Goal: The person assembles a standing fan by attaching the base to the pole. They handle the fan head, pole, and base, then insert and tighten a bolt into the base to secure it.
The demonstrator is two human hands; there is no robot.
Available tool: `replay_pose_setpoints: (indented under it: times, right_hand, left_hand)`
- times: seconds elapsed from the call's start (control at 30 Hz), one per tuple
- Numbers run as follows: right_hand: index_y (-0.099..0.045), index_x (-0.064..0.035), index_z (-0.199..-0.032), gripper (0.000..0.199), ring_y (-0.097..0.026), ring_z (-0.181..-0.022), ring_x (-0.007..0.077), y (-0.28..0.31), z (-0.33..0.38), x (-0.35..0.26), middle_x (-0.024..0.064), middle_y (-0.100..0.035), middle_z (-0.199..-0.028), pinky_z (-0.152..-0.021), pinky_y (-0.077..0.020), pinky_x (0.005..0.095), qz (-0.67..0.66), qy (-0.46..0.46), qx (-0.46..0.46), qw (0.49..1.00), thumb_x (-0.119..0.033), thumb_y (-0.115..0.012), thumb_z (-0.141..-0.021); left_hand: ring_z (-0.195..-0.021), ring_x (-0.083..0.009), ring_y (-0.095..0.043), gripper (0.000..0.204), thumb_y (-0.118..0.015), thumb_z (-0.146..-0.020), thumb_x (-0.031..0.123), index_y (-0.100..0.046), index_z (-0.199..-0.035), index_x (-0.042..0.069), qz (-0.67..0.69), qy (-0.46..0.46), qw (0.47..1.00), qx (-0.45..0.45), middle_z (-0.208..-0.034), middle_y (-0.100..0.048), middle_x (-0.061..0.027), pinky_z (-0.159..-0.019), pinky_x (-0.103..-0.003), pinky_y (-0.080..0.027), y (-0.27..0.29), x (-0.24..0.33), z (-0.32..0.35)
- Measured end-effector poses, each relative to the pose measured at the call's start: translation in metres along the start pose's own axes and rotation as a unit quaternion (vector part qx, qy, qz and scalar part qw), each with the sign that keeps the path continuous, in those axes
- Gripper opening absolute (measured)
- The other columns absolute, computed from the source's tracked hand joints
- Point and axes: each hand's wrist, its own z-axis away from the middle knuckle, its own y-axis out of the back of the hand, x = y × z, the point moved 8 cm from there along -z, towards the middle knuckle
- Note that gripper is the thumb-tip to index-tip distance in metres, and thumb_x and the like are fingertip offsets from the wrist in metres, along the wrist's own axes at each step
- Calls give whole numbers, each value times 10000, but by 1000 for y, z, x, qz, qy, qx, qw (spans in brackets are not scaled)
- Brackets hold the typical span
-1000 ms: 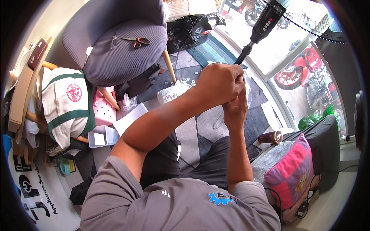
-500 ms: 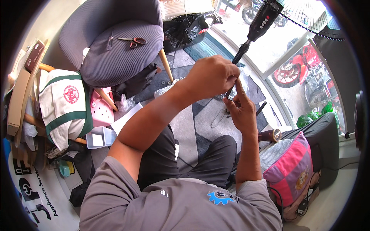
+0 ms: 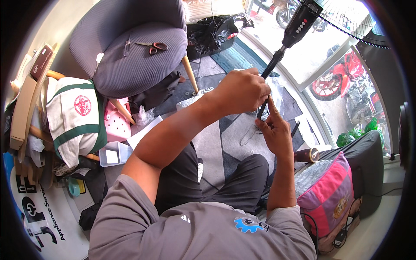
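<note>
A black standing fan slants down from the upper right, its control panel with a row of buttons (image 3: 302, 26) above a slim black pole (image 3: 274, 61). My left hand (image 3: 245, 92) is closed at the pole, fingers curled; the pole passes by its fingertips and shows again below them. Lower down, my right hand (image 3: 277, 133) has its index finger stretched up along the pole and its thumb at the pole's lower part. Whether the right fingers press on the pole or on a small part there is hidden. Part of the fan's wire guard (image 3: 346, 21) shows at the top.
A grey chair (image 3: 138, 60) with scissors (image 3: 154, 47) on its seat stands at the far left. Below it are a white-green bag (image 3: 71, 117), a pink clog (image 3: 117, 123) and a clear plastic bin (image 3: 115, 155). On the right lie a brown can (image 3: 308, 155) and a pink cushion (image 3: 327, 188).
The view has shifted slightly. My right hand has come a little lower on the pole, and more of the pole shows between the two hands. My left hand keeps its closed grip.
</note>
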Motion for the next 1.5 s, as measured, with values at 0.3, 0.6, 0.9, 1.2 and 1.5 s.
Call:
replay_pose_setpoints:
  times: [0.3,0.6,0.9,1.2,1.5]
  right_hand:
    - [-431,-114,-1576,767,-466,-639,111,2,10,25,25,-477,-663,-619,-439,303,-75,-63,-89,991,-239,-791,-911]
    - [-498,-167,-1542,770,-557,-590,178,5,3,19,59,-578,-662,-609,-480,357,62,-51,-41,996,-292,-825,-856]
    - [-655,-71,-1351,579,-640,-1145,326,9,0,-17,163,-687,-1189,-965,-525,402,87,239,222,941,-129,-841,-806]
    - [-691,-52,-1290,416,-716,-921,210,-43,4,136,112,-728,-1048,-841,-562,341,-41,-37,125,991,-116,-771,-887]
    - [-721,-59,-1258,345,-710,-912,151,-97,49,304,79,-760,-1017,-844,-552,288,-81,-284,100,950,-196,-715,-942]
  left_hand:
    - [-820,-202,-651,92,-763,-795,154,-733,-856,92,-29,-87,996,-22,-748,-682,-4,-679,-336,-579,-31,10,8]
    - [-697,-137,-696,225,-721,-963,225,-739,-962,1,415,362,814,-185,-810,-747,-78,-622,-268,-551,-85,-36,41]
    - [-639,-132,-696,322,-614,-1011,289,-726,-940,-4,296,519,798,-73,-802,-741,-107,-567,-283,-578,4,-162,108]
    - [-641,-129,-704,223,-703,-952,262,-699,-908,43,191,637,721,196,-781,-728,-80,-557,-224,-585,216,-406,247]
    - [-622,-138,-678,412,-786,-916,432,-680,-1020,49,85,725,657,188,-876,-734,-92,-462,-223,-520,234,-545,315]
